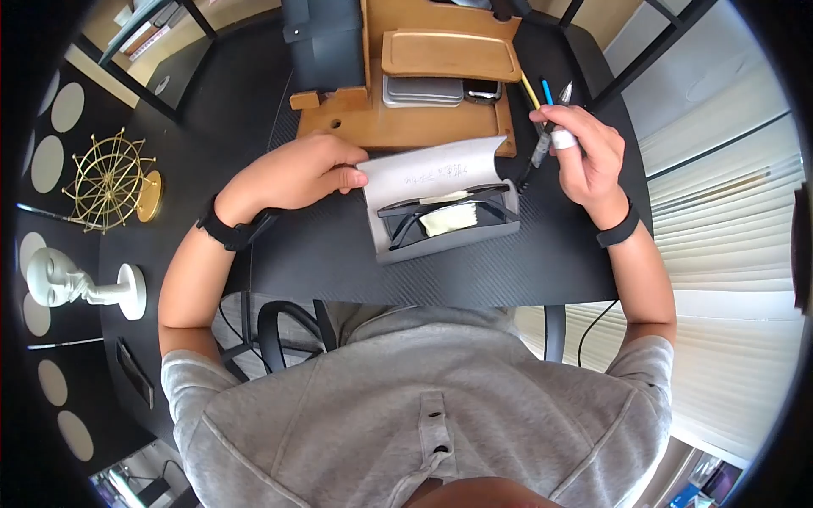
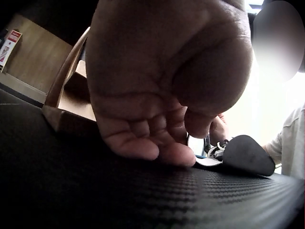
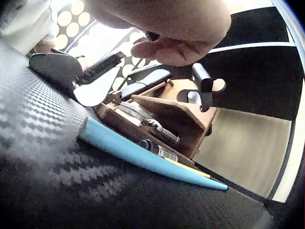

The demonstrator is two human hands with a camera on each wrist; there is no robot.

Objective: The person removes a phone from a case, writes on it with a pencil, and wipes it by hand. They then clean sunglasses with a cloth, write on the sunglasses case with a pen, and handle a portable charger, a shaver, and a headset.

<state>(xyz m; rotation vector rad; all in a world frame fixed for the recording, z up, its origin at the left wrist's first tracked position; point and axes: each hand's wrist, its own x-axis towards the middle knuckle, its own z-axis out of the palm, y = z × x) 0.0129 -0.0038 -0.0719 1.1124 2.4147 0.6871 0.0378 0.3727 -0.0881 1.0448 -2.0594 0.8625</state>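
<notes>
An unfolded grey glasses case lies before me, with dark handwriting on its pale raised flap. Inside are dark-framed eyeglasses and a cream cloth. My left hand pinches the flap's left edge between thumb and forefinger; its other fingertips bend down to the tabletop in the left wrist view. To the right of the case, my right hand grips a dark pen with bent fingers, the black end pointing down toward the case. White tape wraps one digit of that hand.
A wooden desk organizer stands behind the case, holding silver flat boxes. A blue pen and a yellow pencil lie at the right. A gold wheel ornament and white head sculpture stand at the left.
</notes>
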